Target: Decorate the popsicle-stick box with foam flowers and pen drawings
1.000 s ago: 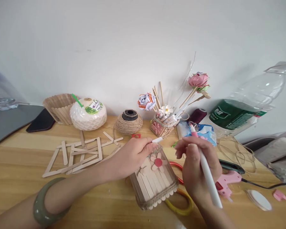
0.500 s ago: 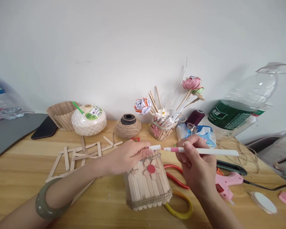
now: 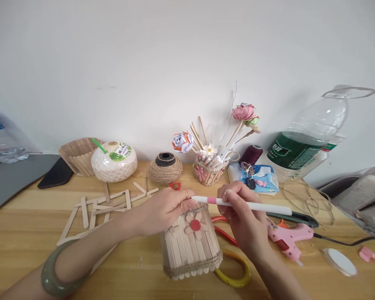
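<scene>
My right hand (image 3: pixel 245 214) grips a white felt-tip pen (image 3: pixel 273 208) with a pink band, held nearly level. Its white cap (image 3: pixel 200 200) covers the tip, and my left hand (image 3: pixel 162 208) pinches the cap's far end between thumb and fingers. Under my left hand is a popsicle-stick box (image 3: pixel 190 250), tilted, with twine round its edges. A wooden flower (image 3: pixel 195 225) with a red centre decorates its front, beside a smaller plain one. My left hand hides part of the box's upper edge.
Red-handled pliers (image 3: pixel 225 231), yellow scissor handles (image 3: pixel 237 277) and a pink glue gun (image 3: pixel 290 239) lie close by. Loose popsicle sticks (image 3: pixel 85 213) spread at left. Behind stand a twine roll (image 3: pixel 165 171), a flower basket (image 3: pixel 210 175) and a large bottle (image 3: pixel 300 146).
The pen has moved left into its cap; its pink tip, bare before, is now covered. My right hand came closer to my left. The view has shifted slightly.
</scene>
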`<state>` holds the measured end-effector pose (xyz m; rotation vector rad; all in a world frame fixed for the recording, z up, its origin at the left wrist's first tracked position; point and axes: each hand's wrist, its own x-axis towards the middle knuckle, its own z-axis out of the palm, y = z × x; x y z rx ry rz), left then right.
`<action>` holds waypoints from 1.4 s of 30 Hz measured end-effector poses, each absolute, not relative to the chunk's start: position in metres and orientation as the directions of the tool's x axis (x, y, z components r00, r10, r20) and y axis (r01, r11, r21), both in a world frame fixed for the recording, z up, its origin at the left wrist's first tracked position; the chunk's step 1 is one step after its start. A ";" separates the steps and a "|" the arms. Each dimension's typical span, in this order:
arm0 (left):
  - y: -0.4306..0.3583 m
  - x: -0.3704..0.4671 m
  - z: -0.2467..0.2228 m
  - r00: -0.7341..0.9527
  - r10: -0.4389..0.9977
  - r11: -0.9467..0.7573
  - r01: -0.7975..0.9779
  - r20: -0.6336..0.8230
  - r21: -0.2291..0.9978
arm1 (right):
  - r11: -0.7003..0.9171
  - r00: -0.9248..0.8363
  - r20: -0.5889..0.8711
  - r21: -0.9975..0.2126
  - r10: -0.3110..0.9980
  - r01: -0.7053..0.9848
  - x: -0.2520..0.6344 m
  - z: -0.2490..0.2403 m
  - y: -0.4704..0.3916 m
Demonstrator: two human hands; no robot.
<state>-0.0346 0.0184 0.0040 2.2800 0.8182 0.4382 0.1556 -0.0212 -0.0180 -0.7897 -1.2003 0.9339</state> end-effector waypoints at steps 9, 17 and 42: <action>0.008 -0.027 -0.015 0.678 0.646 -0.743 0.457 0.350 0.489 | 0.365 0.074 0.359 -0.892 0.930 -0.268 0.148 -0.016 -0.023; 0.000 -0.025 -0.026 0.680 0.616 -0.767 0.403 0.398 0.499 | 0.426 0.047 0.434 -0.849 0.900 -0.313 0.144 -0.013 -0.030; -0.003 -0.020 -0.001 0.494 0.813 -0.552 0.489 0.308 0.675 | 0.479 -0.038 0.478 -0.873 0.878 0.088 0.145 -0.031 -0.018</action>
